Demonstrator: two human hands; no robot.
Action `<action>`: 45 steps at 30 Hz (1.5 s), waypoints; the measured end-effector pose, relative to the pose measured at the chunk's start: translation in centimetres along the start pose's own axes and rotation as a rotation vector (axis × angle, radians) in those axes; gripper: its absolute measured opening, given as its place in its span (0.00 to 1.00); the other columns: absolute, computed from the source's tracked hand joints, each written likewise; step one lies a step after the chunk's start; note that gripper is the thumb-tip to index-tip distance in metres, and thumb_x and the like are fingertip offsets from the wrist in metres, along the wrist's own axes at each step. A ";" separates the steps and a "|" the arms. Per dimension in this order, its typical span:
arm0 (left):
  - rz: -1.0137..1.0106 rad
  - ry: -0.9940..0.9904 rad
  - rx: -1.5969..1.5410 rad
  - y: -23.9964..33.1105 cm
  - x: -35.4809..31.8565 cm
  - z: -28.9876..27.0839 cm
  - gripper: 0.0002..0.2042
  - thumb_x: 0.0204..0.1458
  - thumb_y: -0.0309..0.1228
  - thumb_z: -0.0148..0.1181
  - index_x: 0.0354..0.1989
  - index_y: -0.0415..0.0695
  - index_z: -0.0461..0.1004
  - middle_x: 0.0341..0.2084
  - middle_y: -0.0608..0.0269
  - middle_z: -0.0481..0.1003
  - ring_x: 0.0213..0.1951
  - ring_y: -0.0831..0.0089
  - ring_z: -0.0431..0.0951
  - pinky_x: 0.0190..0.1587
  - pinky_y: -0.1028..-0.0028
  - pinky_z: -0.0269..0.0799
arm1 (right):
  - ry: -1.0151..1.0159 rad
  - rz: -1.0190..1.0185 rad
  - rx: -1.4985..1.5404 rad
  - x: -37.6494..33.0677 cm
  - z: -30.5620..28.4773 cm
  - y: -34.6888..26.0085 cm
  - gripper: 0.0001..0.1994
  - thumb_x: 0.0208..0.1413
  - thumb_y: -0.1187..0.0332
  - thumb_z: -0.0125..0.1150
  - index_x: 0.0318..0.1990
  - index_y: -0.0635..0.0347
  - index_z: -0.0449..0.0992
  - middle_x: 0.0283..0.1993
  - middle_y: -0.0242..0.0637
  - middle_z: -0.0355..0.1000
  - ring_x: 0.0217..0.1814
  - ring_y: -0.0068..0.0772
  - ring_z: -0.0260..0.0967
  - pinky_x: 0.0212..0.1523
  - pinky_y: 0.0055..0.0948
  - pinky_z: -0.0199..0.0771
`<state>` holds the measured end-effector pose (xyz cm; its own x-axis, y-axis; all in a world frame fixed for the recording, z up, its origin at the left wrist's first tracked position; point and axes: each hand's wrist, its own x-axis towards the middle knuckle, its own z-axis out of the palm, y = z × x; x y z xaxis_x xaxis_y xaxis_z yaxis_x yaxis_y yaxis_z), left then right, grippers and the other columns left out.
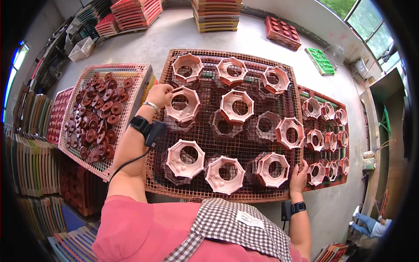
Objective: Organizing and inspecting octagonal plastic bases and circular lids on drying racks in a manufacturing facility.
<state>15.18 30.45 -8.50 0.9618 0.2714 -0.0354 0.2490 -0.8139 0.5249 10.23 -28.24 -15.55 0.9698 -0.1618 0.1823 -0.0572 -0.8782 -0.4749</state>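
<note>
A brown mesh rack point(205, 133) lies before me, bearing several pale pink, octagonal, pot-like pieces, each with a large round opening. My left hand point(160, 95) is at the rack's left side, its fingers pinched on the rim of one octagonal piece point(192, 111). Another such piece point(244, 114) sits to the right of it. At the rack's right edge, my right hand point(298, 176) is closed around the frame, beside an octagonal piece point(281, 175). More octagonal shapes show dimly through the mesh below.
To the left, a second mesh tray point(74, 150) holds a heap of dark red discs point(102, 107). On the right stands a lower rack with more octagonal pieces point(315, 139). Stacked trays point(217, 15), a green tray point(321, 61) and a white crate point(81, 49) stand farther off.
</note>
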 end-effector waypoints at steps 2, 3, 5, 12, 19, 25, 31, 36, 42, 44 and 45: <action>0.019 0.064 0.086 -0.8 -0.1 0.3 0.12 0.44 0.32 0.59 0.37 0.42 0.76 0.25 0.56 0.77 0.31 0.67 0.79 0.36 0.72 0.72 | -0.018 0.027 0.024 0.2 0.0 0.2 0.20 0.56 0.62 0.48 0.54 0.60 0.60 0.52 0.48 0.65 0.54 0.48 0.62 0.52 0.39 0.62; -0.012 0.094 0.040 -1.4 -0.3 0.3 0.13 0.43 0.33 0.59 0.37 0.42 0.76 0.26 0.55 0.77 0.33 0.65 0.78 0.38 0.70 0.72 | -0.039 0.011 0.099 0.5 0.0 0.2 0.19 0.57 0.61 0.48 0.52 0.62 0.62 0.51 0.48 0.65 0.52 0.47 0.63 0.52 0.38 0.62; -0.034 0.164 0.047 0.1 -0.4 0.1 0.15 0.43 0.37 0.59 0.39 0.43 0.75 0.28 0.55 0.77 0.34 0.62 0.77 0.40 0.68 0.71 | 0.055 -0.022 0.098 2.6 -0.6 1.4 0.18 0.58 0.59 0.48 0.48 0.64 0.67 0.48 0.47 0.66 0.50 0.43 0.64 0.50 0.35 0.63; 0.209 -0.106 -0.153 11.8 -3.3 2.0 0.15 0.47 0.30 0.60 0.44 0.45 0.73 0.23 0.59 0.77 0.24 0.74 0.75 0.29 0.74 0.70 | -0.161 0.098 0.373 10.5 -2.0 -3.2 0.22 0.56 0.54 0.51 0.46 0.67 0.69 0.30 0.38 0.71 0.20 0.23 0.67 0.24 0.22 0.69; 0.360 -0.203 -0.152 14.3 -3.6 10.5 0.12 0.46 0.33 0.62 0.39 0.44 0.75 0.20 0.59 0.76 0.23 0.70 0.77 0.30 0.73 0.71 | -0.224 -0.102 0.151 12.3 0.8 -3.0 0.14 0.52 0.62 0.50 0.30 0.66 0.72 0.23 0.53 0.71 0.27 0.52 0.70 0.32 0.42 0.69; 0.218 -0.166 -0.264 14.5 -4.3 11.3 0.08 0.47 0.32 0.61 0.30 0.40 0.76 0.18 0.61 0.74 0.19 0.76 0.73 0.25 0.75 0.68 | -0.191 -0.144 0.161 12.7 1.0 -3.0 0.12 0.54 0.65 0.47 0.29 0.66 0.71 0.22 0.52 0.70 0.27 0.51 0.71 0.31 0.43 0.69; 0.261 -0.086 -0.248 14.5 -4.8 11.0 0.08 0.46 0.34 0.60 0.28 0.42 0.76 0.19 0.57 0.74 0.23 0.67 0.74 0.29 0.70 0.68 | -0.208 -0.271 0.199 14.1 -1.0 -5.3 0.12 0.55 0.67 0.46 0.28 0.66 0.71 0.20 0.47 0.70 0.24 0.44 0.71 0.28 0.40 0.69; 0.276 -0.090 -0.156 15.8 -4.8 9.9 0.09 0.46 0.37 0.60 0.27 0.44 0.75 0.22 0.52 0.74 0.29 0.56 0.76 0.34 0.63 0.70 | -0.181 -0.324 0.218 15.9 -0.2 -8.6 0.13 0.56 0.64 0.46 0.28 0.66 0.71 0.22 0.51 0.70 0.27 0.51 0.70 0.31 0.42 0.69; 0.350 -0.049 -0.007 14.3 -6.3 11.0 0.09 0.47 0.36 0.59 0.28 0.44 0.73 0.19 0.53 0.74 0.27 0.57 0.75 0.31 0.63 0.69 | -0.145 -0.317 0.162 17.3 4.8 -9.8 0.13 0.56 0.65 0.46 0.27 0.67 0.71 0.20 0.48 0.69 0.24 0.43 0.71 0.29 0.37 0.69; 0.322 -0.037 0.009 13.9 -6.8 11.3 0.08 0.46 0.36 0.59 0.28 0.44 0.73 0.20 0.53 0.74 0.27 0.56 0.75 0.31 0.63 0.69 | -0.182 -0.306 0.048 17.3 5.2 -10.5 0.15 0.55 0.63 0.43 0.28 0.66 0.71 0.28 0.57 0.71 0.34 0.57 0.70 0.37 0.49 0.67; 0.317 -0.045 0.009 13.8 -6.9 11.5 0.08 0.46 0.36 0.59 0.28 0.44 0.73 0.20 0.53 0.74 0.27 0.56 0.75 0.31 0.63 0.69 | -0.198 -0.299 0.035 17.3 5.7 -10.4 0.16 0.55 0.62 0.43 0.29 0.67 0.71 0.28 0.58 0.71 0.35 0.59 0.69 0.38 0.50 0.67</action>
<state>13.26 11.44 -10.79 0.9957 -0.0192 0.0908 -0.0629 -0.8589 0.5083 29.00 -19.31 -12.32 0.9698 0.1931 0.1489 0.2406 -0.8572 -0.4552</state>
